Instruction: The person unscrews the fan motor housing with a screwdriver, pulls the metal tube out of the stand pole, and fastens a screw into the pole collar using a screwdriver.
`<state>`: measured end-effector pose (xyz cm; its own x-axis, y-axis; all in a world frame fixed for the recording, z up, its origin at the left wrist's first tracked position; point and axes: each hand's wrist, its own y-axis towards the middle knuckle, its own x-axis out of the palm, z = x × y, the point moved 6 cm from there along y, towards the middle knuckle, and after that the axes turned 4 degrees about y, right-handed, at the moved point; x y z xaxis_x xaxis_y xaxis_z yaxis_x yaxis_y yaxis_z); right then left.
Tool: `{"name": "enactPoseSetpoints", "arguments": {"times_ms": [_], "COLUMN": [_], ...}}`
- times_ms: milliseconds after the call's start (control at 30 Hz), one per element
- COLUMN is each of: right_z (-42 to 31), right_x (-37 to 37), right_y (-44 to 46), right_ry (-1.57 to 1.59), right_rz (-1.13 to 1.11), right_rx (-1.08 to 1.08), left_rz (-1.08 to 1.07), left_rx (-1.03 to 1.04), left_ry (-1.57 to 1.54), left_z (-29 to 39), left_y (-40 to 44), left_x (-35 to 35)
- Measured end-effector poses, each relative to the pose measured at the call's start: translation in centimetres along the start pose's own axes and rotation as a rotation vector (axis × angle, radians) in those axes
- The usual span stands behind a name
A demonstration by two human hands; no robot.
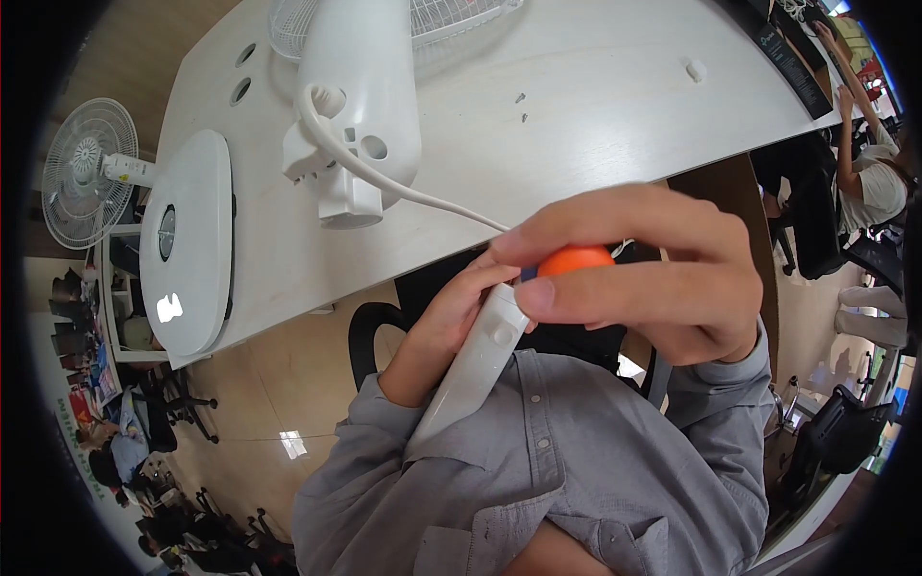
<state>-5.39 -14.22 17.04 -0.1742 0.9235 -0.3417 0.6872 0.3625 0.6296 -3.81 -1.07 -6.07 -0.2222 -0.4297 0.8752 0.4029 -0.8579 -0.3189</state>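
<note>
My left hand (451,312) is closed around the upper end of a long white plastic fan neck (480,355), whose lower end rests against my shirt. Over that upper end, my right hand (663,274) grips what looks like a screwdriver (574,260) with a rounded orange handle and a dark blue part. Its tip is hidden behind my fingers. On the table ahead lies a white fan head (360,96) with its wire guard. A white cord (413,195) runs from its housing toward my hands.
A white fan base (187,278) stands at the white table's (595,115) left edge. Small screws (521,98) and a little white piece (695,70) lie on top. Another fan (89,173) is at far left, a black box (792,67) at far right. People sit nearby.
</note>
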Motion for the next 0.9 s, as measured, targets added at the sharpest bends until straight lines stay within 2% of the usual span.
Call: {"name": "enactPoseSetpoints", "arguments": {"times_ms": [67, 133, 233, 400, 567, 633, 733, 800, 867, 900], "right_z": [0.1, 0.3, 0.2, 0.2, 0.2, 0.7, 0.8, 0.5, 0.2, 0.2], "right_x": [-0.2, -0.2, 0.1, -0.4, 0.0, 0.1, -0.3, -0.1, -0.1, -0.3], "right_y": [0.1, 0.3, 0.4, 0.3, 0.4, -0.1, -0.4, -0.4, -0.3, -0.1], "right_ry": [0.017, -0.034, -0.079, -0.174, -0.027, 0.071, 0.135, 0.109, 0.045, 0.004], "right_rz": [0.004, -0.018, -0.029, -0.045, 0.036, 0.015, -0.058, -0.075, -0.066, -0.055], "right_rx": [0.019, 0.024, 0.072, 0.123, 0.054, 0.097, 0.123, 0.093, 0.092, 0.114], "left_rz": [0.019, 0.2, 0.085, 0.11, 0.038, 0.033, 0.082, 0.271, 0.233, 0.099], "left_rx": [0.031, 0.034, -0.006, 0.004, -0.016, 0.0, -0.02, -0.147, -0.163, -0.117], "left_ry": [-0.021, 0.044, 0.047, 0.03, 0.049, 0.015, 0.071, -0.125, -0.128, -0.031], "left_z": [-0.3, 0.2, -0.5, -1.0, -0.1, -0.5, -0.1, 1.1, 0.6, -0.9], "left_y": [0.1, 0.0, 0.6, 0.7, -0.1, 0.0, -0.2, 0.2, 0.5, 0.7], "left_x": [-0.8, 1.7, 0.2, -0.4, 1.0, 0.5, 0.7, 1.6, 1.1, -1.1]}}
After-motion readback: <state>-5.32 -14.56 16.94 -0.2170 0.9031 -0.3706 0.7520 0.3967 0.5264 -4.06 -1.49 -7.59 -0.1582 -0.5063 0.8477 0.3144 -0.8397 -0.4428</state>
